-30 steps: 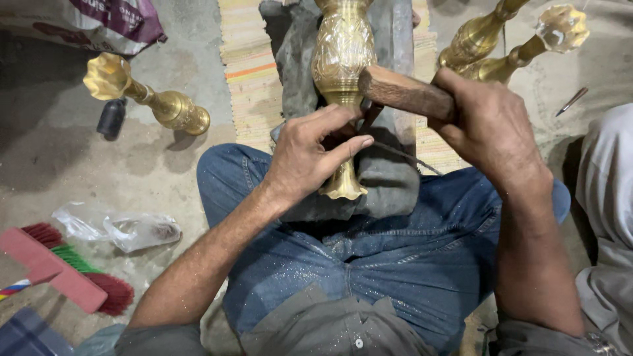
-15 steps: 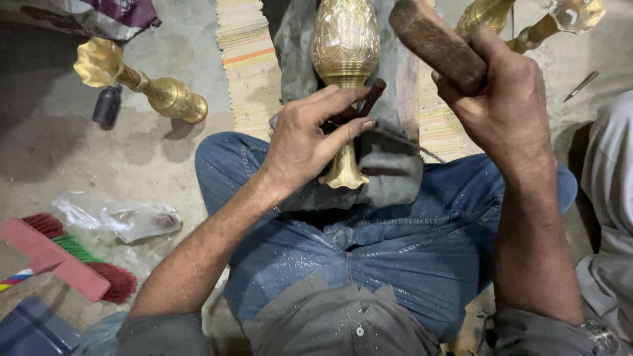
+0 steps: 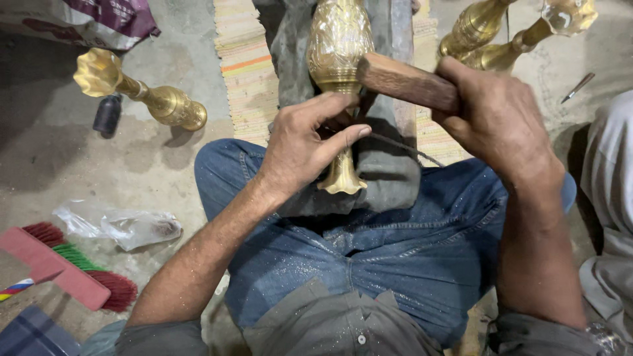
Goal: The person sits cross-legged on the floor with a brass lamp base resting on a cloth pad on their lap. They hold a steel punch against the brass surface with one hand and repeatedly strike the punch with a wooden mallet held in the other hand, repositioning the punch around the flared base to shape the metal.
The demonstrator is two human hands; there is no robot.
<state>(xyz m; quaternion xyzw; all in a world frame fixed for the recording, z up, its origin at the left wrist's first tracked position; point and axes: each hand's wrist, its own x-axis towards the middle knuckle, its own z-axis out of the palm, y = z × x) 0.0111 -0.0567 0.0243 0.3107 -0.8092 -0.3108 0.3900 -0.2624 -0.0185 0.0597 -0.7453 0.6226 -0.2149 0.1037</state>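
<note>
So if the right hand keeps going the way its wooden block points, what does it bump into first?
Most likely the brass vase on the lap: the right hand aims the wooden block leftward at it, and the block's end looks at or almost on the vase, though depth is unclear.

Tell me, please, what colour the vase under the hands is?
The vase is golden brass with engraved patterning, seen in the head view.
</note>
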